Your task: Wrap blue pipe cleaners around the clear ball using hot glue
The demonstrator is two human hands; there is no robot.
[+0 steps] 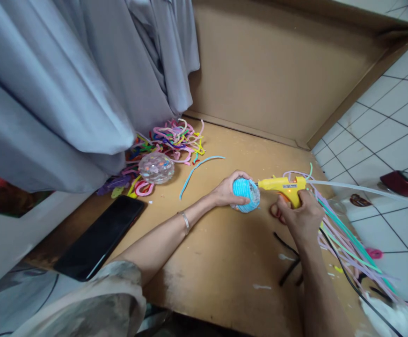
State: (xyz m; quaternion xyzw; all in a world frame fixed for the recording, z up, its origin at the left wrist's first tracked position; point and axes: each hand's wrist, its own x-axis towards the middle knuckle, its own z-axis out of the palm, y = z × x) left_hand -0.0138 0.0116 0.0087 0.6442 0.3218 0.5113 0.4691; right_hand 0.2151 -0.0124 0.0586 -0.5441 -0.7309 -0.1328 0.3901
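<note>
My left hand (229,191) is wrapped round a small rounded cup (245,193) covered with rows of blue pipe cleaner, its opening tipped to the right. My right hand (304,216) grips a yellow hot glue gun (284,183) by its handle. The gun's nozzle reaches the cup's rim; whether it touches is too small to tell. A long clear glue stick (356,186) juts from the gun's back. To the left of the cup, a single blue pipe cleaner (200,171) lies curved on the table.
A clear dotted ball (156,167) sits by a tangle of coloured pipe cleaners (179,140). A black phone (100,238) lies at the left. Straight pipe cleaners (351,243) and a black cord (344,274) run along the right edge. A grey curtain (84,70) hangs over the left back.
</note>
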